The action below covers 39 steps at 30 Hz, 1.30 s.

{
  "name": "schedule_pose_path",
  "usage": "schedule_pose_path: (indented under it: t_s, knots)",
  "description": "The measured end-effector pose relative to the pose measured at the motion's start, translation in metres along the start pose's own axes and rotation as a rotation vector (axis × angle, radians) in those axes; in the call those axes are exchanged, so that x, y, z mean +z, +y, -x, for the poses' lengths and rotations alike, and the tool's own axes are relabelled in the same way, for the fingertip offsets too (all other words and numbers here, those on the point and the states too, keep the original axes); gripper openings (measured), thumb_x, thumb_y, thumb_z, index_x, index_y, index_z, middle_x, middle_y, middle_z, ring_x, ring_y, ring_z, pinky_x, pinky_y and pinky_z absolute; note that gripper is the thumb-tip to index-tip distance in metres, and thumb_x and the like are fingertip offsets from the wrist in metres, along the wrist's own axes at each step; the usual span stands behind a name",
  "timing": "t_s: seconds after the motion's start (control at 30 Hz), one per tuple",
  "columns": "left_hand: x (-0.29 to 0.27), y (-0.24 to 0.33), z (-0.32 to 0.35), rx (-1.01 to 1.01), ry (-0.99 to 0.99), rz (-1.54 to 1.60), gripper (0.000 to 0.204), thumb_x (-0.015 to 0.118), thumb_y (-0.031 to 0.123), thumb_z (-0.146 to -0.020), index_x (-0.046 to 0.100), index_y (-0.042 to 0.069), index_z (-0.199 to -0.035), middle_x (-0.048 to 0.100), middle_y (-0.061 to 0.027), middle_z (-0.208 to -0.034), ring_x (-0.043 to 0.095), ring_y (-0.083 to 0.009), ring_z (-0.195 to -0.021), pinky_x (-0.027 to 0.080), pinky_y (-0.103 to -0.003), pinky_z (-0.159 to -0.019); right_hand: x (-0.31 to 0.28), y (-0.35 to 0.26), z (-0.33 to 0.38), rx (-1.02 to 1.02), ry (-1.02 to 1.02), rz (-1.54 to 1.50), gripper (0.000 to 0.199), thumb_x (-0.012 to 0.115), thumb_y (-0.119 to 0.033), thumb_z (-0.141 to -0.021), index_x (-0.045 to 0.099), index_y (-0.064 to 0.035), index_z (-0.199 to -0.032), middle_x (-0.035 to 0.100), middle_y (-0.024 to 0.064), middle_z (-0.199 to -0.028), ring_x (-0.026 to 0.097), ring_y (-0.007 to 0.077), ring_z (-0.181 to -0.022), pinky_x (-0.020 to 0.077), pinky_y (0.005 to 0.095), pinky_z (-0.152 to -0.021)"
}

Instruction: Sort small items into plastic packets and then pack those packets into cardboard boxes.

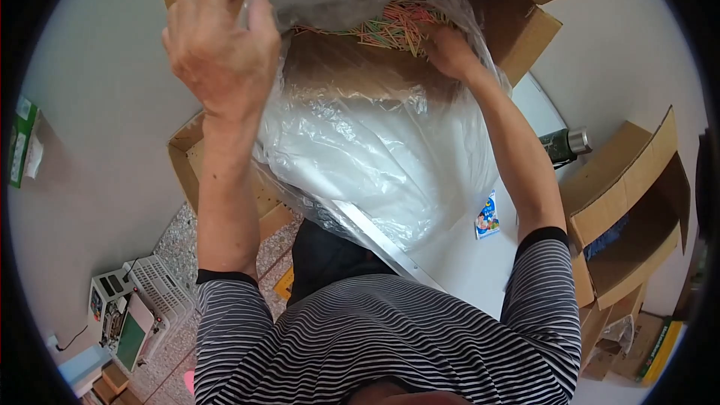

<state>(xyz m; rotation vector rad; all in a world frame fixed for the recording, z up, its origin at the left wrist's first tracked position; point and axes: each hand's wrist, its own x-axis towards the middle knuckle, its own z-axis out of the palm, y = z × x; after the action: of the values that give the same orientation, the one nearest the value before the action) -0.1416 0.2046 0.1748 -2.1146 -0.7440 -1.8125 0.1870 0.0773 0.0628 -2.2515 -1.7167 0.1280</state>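
A large clear plastic bag (pixel 352 157) lines a cardboard box (pixel 517 45) and spills over its near side onto the white table. Inside the bag, at the far end, lies a heap of thin sticks (pixel 397 26) in pink, green, orange and yellow. My left hand (pixel 221 45) is raised at the bag's left rim, its fingers curled and its thumb against the plastic, closed on the bag's edge. Reaching into the bag from the right, my right hand (pixel 450 52) is down at the sticks. Its fingertips are hidden among them, so their grip is unclear.
A small blue and white packet (pixel 487 217) lies on the white table (pixel 457 255). Beyond it are a dark green bottle (pixel 566 145) and an open cardboard box (pixel 622 187). At lower left, a white basket (pixel 161 285) stands on the speckled floor.
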Motion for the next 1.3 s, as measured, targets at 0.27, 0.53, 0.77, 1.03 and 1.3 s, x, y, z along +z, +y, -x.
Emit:
schedule_pose_path:
  t_s: [0.27, 0.53, 0.77, 1.03, 1.3]
  knots:
    - [0.027, 0.075, 0.067, 0.504, -0.676, 0.624, 0.012, 0.063, 0.011, -0.077, 0.068, 0.011, -0.087, 0.066, -0.0058, -0.082, 0.064, -0.0253, -0.074, 0.051, -0.039, -0.065, 0.030, 0.023, -0.037, -0.041, 0.312, 0.330, 0.040, 0.061, -0.020, -0.092, 0.061, -0.0113, -0.130, 0.060, 0.0234, -0.129, 0.055, 0.0362, -0.123, 0.0426, 0.0454, -0.106]
    - [0.159, -0.008, 0.091, -0.049, -1.123, 0.428, 0.071, 0.066, 0.031, -0.092, 0.035, 0.013, -0.153, 0.034, -0.0195, -0.157, 0.037, -0.0408, -0.142, 0.033, -0.050, -0.117, -0.010, -0.002, -0.022, -0.169, 0.206, 0.426, 0.043, 0.065, -0.029, -0.093, 0.059, -0.0129, -0.133, 0.060, 0.0123, -0.136, 0.055, 0.0314, -0.126, 0.0430, 0.0416, -0.107]
    - [0.196, -0.033, 0.096, 0.029, -0.570, 0.206, 0.075, 0.061, 0.042, -0.095, 0.025, 0.018, -0.157, 0.018, -0.0207, -0.163, 0.037, -0.0457, -0.141, 0.040, -0.052, -0.112, -0.052, 0.009, -0.040, 0.250, -0.187, -0.897, 0.051, 0.043, -0.040, -0.105, 0.053, -0.0028, -0.139, 0.059, 0.0161, -0.138, 0.060, 0.0309, -0.121, 0.0494, 0.0401, -0.102]
    - [0.216, -0.034, 0.090, -0.218, -0.710, 0.120, 0.036, 0.060, 0.030, -0.095, 0.073, -0.001, -0.082, 0.068, -0.0273, -0.079, 0.069, -0.0454, -0.080, 0.056, -0.051, -0.079, -0.037, 0.062, -0.064, 0.475, 0.158, -1.386, 0.054, 0.047, -0.046, -0.102, 0.058, 0.0010, -0.127, 0.068, 0.0187, -0.115, 0.069, 0.0285, -0.104, 0.0582, 0.0393, -0.087]
    - [0.180, 0.004, 0.086, -0.179, -0.636, 0.061, 0.022, 0.063, 0.023, -0.092, 0.065, 0.003, -0.103, 0.067, -0.0234, -0.110, 0.064, -0.0407, -0.107, 0.056, -0.052, -0.082, -0.029, 0.016, -0.054, 0.269, -0.230, -0.421, 0.038, 0.057, -0.039, -0.099, 0.070, -0.0056, -0.112, 0.071, 0.0064, -0.090, 0.067, 0.0153, -0.080, 0.0553, 0.0318, -0.073]
